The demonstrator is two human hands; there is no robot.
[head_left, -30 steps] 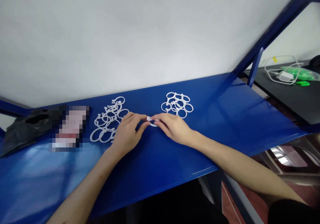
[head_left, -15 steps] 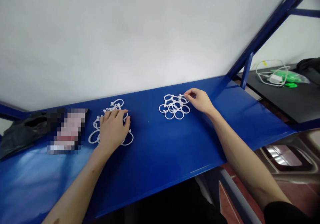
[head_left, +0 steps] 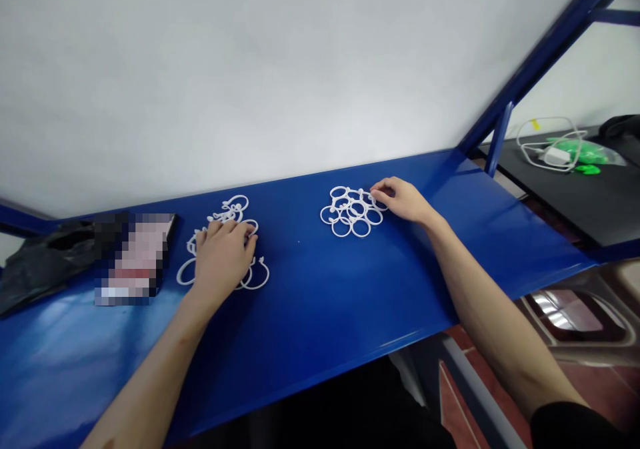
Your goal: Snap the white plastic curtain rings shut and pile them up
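Note:
On the left of the table lies a loose pile of white shower curtain rings [head_left: 257, 287], open loops with small knobs at their ends. My left hand [head_left: 223, 255] rests over this pile and hides part of it. Its thumb and index finger close in on a ring [head_left: 250, 223] that sticks out past the fingertips. A flatter cluster of the same rings [head_left: 351, 212], partly overlapping, lies right of the table's middle. At the right side of that cluster, my right hand [head_left: 403, 200] pinches the edge of a ring [head_left: 381, 205] between thumb and index finger.
The blue table [head_left: 310, 302] backs onto a pale wall [head_left: 300, 69]. A black bag [head_left: 50, 255] and a blurred flat packet [head_left: 137, 255] lie at the far left. Right of a blue frame post [head_left: 497, 139], a white charger with cable [head_left: 555, 157] sits on a black surface.
The fingers of my left hand have drawn closer together over the pile, uncovering more rings at its far side. My right hand stays at the right cluster, the ring's edge lower there.

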